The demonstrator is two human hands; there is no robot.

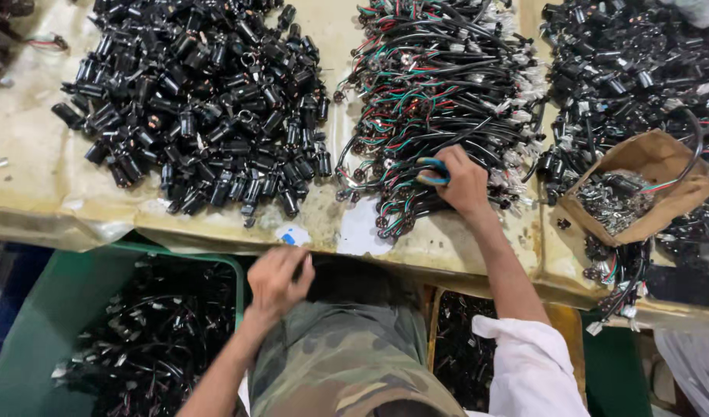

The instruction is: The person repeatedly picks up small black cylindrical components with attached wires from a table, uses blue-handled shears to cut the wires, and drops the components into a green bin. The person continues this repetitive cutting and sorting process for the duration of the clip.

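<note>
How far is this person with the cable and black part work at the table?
Done, it seems: the green bin below the table edge already holds many black wired pieces. In hand: the right hand reaches into the cable pile, blue tape on its fingertips; the left hand, closed, is near the lap. Left: a large heap of black cylinders, plus the cables.

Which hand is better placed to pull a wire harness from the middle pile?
Right. The right hand already rests on the wire harness pile, while the left hand sits back below the table edge.
</note>
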